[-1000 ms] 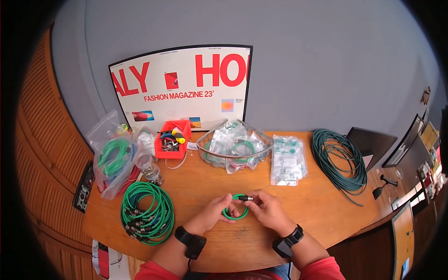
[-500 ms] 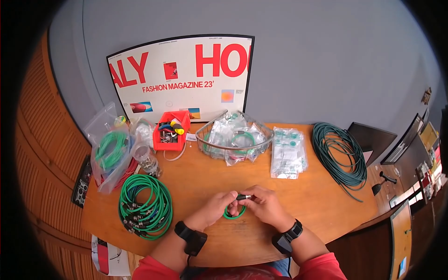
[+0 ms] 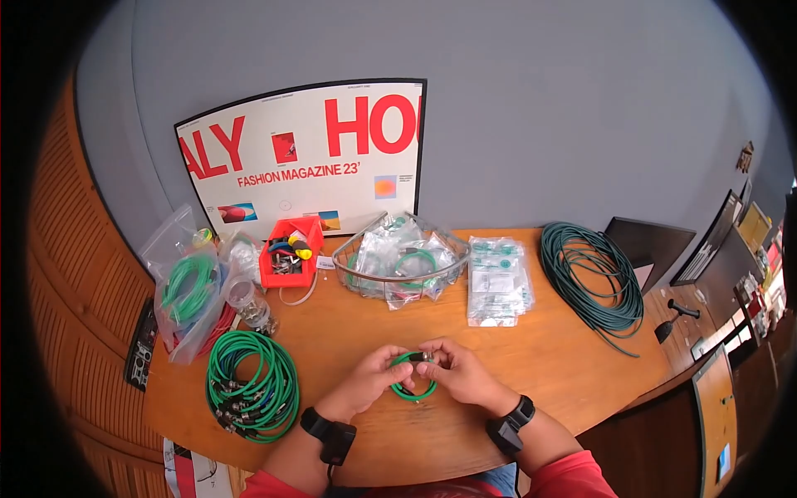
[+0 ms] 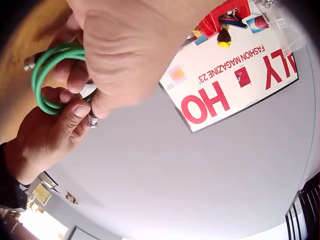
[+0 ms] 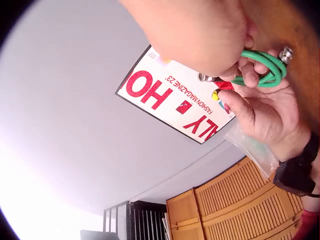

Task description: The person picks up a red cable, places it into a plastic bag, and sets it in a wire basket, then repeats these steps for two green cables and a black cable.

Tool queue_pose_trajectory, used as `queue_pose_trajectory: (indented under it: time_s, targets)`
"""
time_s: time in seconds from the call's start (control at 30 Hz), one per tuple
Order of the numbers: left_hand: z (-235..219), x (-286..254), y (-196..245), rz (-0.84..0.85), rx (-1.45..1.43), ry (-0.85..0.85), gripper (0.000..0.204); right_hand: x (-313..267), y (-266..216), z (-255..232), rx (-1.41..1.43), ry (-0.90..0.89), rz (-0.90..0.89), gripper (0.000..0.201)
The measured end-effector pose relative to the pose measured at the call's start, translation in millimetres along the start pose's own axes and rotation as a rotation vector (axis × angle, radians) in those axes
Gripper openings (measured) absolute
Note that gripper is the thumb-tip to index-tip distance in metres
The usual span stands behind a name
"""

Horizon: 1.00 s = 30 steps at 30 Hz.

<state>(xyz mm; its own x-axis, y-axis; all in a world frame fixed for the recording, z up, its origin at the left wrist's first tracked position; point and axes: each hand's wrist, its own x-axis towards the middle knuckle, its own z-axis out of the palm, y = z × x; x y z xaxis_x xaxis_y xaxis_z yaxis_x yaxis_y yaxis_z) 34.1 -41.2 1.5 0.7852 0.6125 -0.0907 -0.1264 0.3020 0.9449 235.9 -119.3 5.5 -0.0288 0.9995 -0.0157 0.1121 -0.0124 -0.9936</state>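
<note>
Above the front of the table I hold a short green cable (image 3: pixel 413 397) wound into a small coil of a few turns. My left hand (image 3: pixel 375 380) grips the coil's left side, thumb on top. From the right, my right hand (image 3: pixel 466 378) pinches it near a metal BNC connector (image 3: pixel 427 357) at the top. The left wrist view shows that connector (image 4: pixel 93 121) poking out by the fingertips, and a second connector (image 4: pixel 30 62) on the coil's far side. In the right wrist view the coil (image 5: pixel 272 77) passes between both hands' fingers.
Left on the wooden table (image 3: pixel 349 315) lies a pile of green cables (image 3: pixel 253 353), with a plastic bag (image 3: pixel 178 290) of cables behind it. Along the back stand a red bin (image 3: pixel 278 270) of tools, a wire basket (image 3: pixel 398 286), flat packets (image 3: pixel 498 290) and a dark green cable coil (image 3: pixel 573 290).
My hands have drawn closer around the coil. The connector, earlier sticking out between them, now lies against the coil's top under the right fingers. The head view has shifted slightly.
</note>
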Motion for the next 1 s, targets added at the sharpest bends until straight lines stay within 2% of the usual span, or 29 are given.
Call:
queue_pose_trajectory:
  time_s: [0.07, 0.13, 0.23, 0.3, 0.33, 0.37, 0.4, 0.47, 0.5, 0.57, 0.63, 0.67, 0.7, 0.73, 0.87, 0.93, 1.0]
  targets:
    - [0.1, 0.7, 2.1, -0.029, 0.073, -0.007, 0.031, 2.4, 2.5, -6.8, 0.033, 0.02, 0.016, 0.038]
    - [-2.3, 2.6, -3.0, -0.148, 0.123, 0.061, 0.033, 3.3, 3.6, -14.5, 0.068, 0.039, 0.033, 0.037]
    - [-7.3, 3.5, -10.3, -0.16, 0.168, 0.09, 0.034, 3.5, 5.9, -34.9, -0.047, 0.081, -0.003, 0.029]
    - [-11.1, 4.8, -15.0, -0.166, 0.197, 0.088, 0.034, 6.4, 4.2, -59.4, -0.541, 0.457, -0.111, 0.025]
    - [-11.6, 5.2, -16.1, -0.168, 0.222, 0.09, 0.034, 3.4, -11.0, -64.1, -0.59, 0.654, -0.046, 0.022]
    - [-10.6, 5.2, -16.0, -0.169, 0.224, 0.086, 0.034, 4.4, -6.8, -78.4, -0.701, 0.749, -0.06, 0.024]
    - [-9.1, 5.4, -15.6, -0.181, 0.233, 0.099, 0.033, 8.3, 16.9, -98.8, -0.825, 0.837, -0.172, 0.028]
    - [-5.5, 5.8, -15.4, -0.193, 0.242, 0.111, 0.032, 5.6, 17.5, -110.7, -0.905, 0.905, -0.012, 0.039]
    - [-2.6, 6.3, -15.8, -0.176, 0.277, 0.112, 0.035, 5.3, 20.0, -113.6, -0.905, 0.906, -0.012, 0.039]
    - [0.4, 6.2, -18.0, -0.156, 0.313, 0.116, 0.038, 6.0, 23.7, -115.2, -0.923, 0.911, 0.177, 0.05]
    - [0.7, 6.1, -22.7, -0.091, 0.546, 0.136, 0.042, 6.5, 22.6, -112.6, -0.939, 0.895, 0.232, 0.054]
    - [1.8, 5.4, -22.3, -0.089, 0.546, 0.138, 0.042, 6.8, 21.9, -111.7, -0.954, 0.88, 0.289, 0.057]
    - [3.2, 3.8, -21.2, -0.019, 0.661, 0.179, 0.043, 7.7, 24.0, -112.7, -0.955, 0.879, 0.286, 0.057]
    - [3.7, 2.7, -20.2, 0.053, 0.776, 0.22, 0.043, 9.2, 28.2, -115.8, -0.918, 0.879, 0.31, 0.057]
    - [4.7, 1.5, -14.4, 0.062, 0.792, 0.233, 0.04, 7.0, 23.3, -118.8, -0.843, 0.903, 0.394, 0.051]
    - [9.8, 0.1, -8.6, 0.132, 0.911, 0.27, 0.033, 6.9, 32.5, -126.6, -0.851, 0.923, 0.371, 0.043]
    - [10.4, 0.7, -9.4, 0.13, 0.906, 0.286, 0.032, 6.6, 35.3, -132.3, -0.856, 0.942, 0.349, 0.036]
